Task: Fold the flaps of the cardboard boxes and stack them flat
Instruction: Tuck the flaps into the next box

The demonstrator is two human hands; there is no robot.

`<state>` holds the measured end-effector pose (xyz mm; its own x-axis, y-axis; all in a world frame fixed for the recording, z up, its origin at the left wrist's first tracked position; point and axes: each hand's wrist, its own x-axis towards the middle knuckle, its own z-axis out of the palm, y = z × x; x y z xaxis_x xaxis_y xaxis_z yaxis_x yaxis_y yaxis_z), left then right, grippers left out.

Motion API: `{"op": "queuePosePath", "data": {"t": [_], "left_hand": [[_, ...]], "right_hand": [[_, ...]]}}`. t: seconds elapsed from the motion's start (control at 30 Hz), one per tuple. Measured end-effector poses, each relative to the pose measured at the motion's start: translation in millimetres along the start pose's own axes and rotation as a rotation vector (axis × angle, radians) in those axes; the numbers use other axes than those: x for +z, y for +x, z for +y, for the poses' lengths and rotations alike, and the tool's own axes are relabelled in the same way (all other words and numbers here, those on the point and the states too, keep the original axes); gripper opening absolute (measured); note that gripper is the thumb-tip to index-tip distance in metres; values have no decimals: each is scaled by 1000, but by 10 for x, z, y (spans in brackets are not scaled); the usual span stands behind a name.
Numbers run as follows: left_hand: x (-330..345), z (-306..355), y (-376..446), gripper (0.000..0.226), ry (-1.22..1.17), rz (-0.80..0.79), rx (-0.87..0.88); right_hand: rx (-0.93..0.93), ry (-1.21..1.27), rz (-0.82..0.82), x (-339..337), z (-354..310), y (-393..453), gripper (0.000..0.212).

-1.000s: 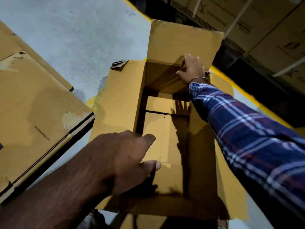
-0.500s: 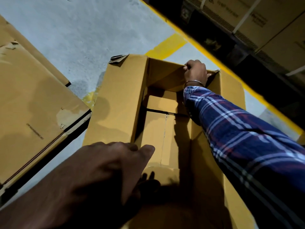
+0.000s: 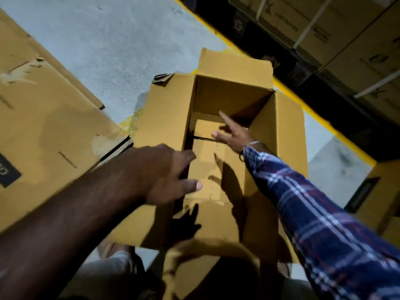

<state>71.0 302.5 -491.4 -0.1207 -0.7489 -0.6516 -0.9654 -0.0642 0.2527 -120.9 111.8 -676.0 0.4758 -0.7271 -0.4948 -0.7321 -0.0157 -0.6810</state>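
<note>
**Head view: both hands reach into an open cardboard box on the floor**

Head camera looks down on a grey concrete floor [image 3: 104, 53], the widest surface in sight, with bare room to the upper left of the work. A yellow painted line [image 3: 313, 109] runs diagonally across it, and beyond that line stand stacked, strapped cartons [image 3: 337, 33] in shadow. Flattened cardboard sheets [image 3: 49, 135] lie layered on the left, their near corner just beside the box; a narrow strip of floor separates the two.

The open cardboard box [image 3: 166, 118] stands on the floor in the middle, straight below the camera. Its far flap [image 3: 233, 63] stands upright, the left and right flaps lean outward, and a near flap [image 3: 207, 256] is blurred at the lower edge. Inside, the bottom flaps [image 3: 205, 169] lie flat with a dark gap across them.

The left hand [image 3: 168, 172], bare forearm, hovers at the box's left wall edge with fingers stretched out and spread, gripping nothing; whether it touches the edge cannot be told. The right hand [image 3: 231, 133], in a plaid sleeve [image 3: 320, 213] with a metal bracelet [image 3: 253, 144], reaches into the box cavity, fingers splayed and straight, holding nothing. It is near the far inner wall, apart from the left hand.
</note>
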Motion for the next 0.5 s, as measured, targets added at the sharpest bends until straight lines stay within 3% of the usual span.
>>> {"op": "queuePosePath", "data": {"t": [0.13, 0.2, 0.23, 0.27, 0.33, 0.4, 0.5], "left_hand": [[-38, -31, -5, 74, -12, 63, -18], [-66, -52, 11, 76, -59, 66, -27], [-64, -78, -36, 76, -83, 80, -28], [-74, -90, -82, 76, -102, 91, -24], [-98, -108, -176, 74, -150, 98, -9], [-89, -124, -265, 70, -185, 122, 0], [-91, -161, -401, 61, -233, 149, 14]], "right_hand": [[158, 101, -195, 746, -73, -967, 73], [222, 138, -371, 1152, -96, -1390, 45], [229, 126, -449, 1361, -133, -1597, 47], [192, 78, -489, 1554, -141, -1750, 62], [136, -108, -479, 1948, -194, -1954, 77], [105, -374, -315, 2212, -258, -2041, 55], [60, -585, -109, 2362, -371, -2163, 25]]}}
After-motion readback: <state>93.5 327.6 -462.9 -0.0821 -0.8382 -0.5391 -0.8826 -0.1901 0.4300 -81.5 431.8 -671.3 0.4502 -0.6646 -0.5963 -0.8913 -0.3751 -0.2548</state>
